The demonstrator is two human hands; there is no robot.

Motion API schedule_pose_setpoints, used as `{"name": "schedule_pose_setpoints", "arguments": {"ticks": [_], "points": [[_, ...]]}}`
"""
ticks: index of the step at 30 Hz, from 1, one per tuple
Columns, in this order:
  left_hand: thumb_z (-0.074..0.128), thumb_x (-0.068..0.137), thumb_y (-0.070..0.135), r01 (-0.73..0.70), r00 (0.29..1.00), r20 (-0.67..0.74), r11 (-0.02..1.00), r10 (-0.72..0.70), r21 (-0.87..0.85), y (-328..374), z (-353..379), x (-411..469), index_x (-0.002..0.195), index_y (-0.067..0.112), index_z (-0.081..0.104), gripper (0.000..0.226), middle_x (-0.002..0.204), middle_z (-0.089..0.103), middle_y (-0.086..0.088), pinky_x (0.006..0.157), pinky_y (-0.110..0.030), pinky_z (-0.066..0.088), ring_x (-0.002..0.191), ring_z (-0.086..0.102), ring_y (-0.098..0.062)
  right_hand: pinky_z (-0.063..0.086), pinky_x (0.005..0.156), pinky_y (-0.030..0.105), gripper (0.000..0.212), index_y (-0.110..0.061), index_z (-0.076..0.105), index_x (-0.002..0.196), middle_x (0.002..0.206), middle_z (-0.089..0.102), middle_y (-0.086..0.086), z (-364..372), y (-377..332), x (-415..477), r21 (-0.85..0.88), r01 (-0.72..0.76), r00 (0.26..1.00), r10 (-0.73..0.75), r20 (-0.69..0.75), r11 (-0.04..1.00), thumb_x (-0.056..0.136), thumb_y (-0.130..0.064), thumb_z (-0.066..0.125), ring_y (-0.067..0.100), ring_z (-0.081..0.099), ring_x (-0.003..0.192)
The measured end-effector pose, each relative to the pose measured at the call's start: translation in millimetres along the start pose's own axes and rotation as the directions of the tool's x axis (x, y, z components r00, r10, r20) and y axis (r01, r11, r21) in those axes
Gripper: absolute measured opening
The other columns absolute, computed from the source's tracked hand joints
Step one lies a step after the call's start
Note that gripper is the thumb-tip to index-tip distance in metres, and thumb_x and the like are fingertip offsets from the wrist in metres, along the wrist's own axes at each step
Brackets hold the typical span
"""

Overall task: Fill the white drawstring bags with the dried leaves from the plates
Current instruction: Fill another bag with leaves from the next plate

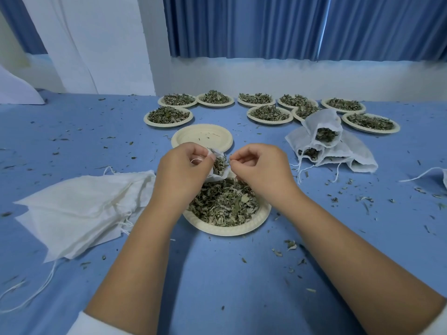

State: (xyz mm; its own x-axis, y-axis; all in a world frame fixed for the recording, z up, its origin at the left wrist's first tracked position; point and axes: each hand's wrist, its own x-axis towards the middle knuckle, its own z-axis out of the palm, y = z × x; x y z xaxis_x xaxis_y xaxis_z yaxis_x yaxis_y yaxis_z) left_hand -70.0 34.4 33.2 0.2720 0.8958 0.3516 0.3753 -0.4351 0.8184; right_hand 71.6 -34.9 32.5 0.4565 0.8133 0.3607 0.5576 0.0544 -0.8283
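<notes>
Though littered all over with leaf crumbs, carrying everything: blue counter (217,286). At 9 o'clock of the near plate, lying flat, stack of empty white drawstring bags (79,209). Far off at 12 to 1 o'clock, two rows of plates (271,122) heaped with leaves. At 2 o'clock, heap of filled bags (331,143), mouths open, leaves showing. Centre: near plate (227,230), piled with dried leaves (222,201). Just beyond at 12 o'clock, empty plate (203,135). Over near plate's far rim, left hand (181,170) and right hand (261,168). Between them, small white bag (219,165), partly filled. Left fingers curled, pinching rim and drawstring; right fingers narrow, pinching mouth edge.
</notes>
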Motion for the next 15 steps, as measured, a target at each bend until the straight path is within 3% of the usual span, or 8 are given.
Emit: {"name": "schedule_pose_setpoints", "arguments": {"ticks": [3,6,10,15], "points": [[0.068,0.088,0.031,-0.009,0.999,-0.046,1.000,0.010,0.023,0.0,-0.2,-0.1,0.077,0.030,0.065,0.012,0.070,0.063,0.013,0.051,-0.004,0.036,0.057,0.052,0.013,0.051,0.063,0.017,0.011,-0.022,0.069,0.074,0.063,0.060,-0.015,-1.0,-1.4,-1.7,-0.208,0.103,0.995,-0.104,0.003,0.973,0.077,-0.011,0.070,0.000,0.054,0.055],[0.068,0.089,0.028,0.003,0.996,-0.092,1.000,-0.005,-0.031,1.3,-2.1,-0.2,0.073,0.032,0.064,0.016,0.073,0.064,0.014,0.052,-0.002,0.037,0.062,0.054,0.015,0.053,0.067,0.026,0.007,-0.019,0.069,0.077,0.068,0.058,-0.013,-3.6,-2.9,-1.7,-0.332,0.150,0.988,-0.149,0.027,0.931,0.076,-0.012,0.066,0.004,0.053,0.060],[0.068,0.089,0.028,0.004,0.994,-0.109,0.999,-0.010,-0.052,1.6,-2.6,-0.2,0.073,0.034,0.064,0.017,0.074,0.066,0.014,0.052,-0.004,0.038,0.062,0.056,0.012,0.054,0.071,0.034,0.007,-0.020,0.065,0.074,0.071,0.057,-0.011,-5.9,-4.7,-1.7,-0.359,0.180,0.983,-0.161,0.084,0.916,0.076,-0.013,0.067,0.007,0.054,0.065],[0.066,0.089,0.024,-0.106,0.994,0.002,0.994,0.106,0.035,2.0,1.8,-3.8,0.078,0.030,0.067,0.013,0.071,0.062,0.017,0.053,-0.001,0.036,0.056,0.052,0.014,0.054,0.075,0.037,0.006,-0.017,0.070,0.080,0.071,0.061,-0.009,-0.3,-5.1,-4.7,-0.335,0.206,0.977,-0.174,0.123,0.920,0.077,-0.013,0.068,0.010,0.059,0.069]]}}
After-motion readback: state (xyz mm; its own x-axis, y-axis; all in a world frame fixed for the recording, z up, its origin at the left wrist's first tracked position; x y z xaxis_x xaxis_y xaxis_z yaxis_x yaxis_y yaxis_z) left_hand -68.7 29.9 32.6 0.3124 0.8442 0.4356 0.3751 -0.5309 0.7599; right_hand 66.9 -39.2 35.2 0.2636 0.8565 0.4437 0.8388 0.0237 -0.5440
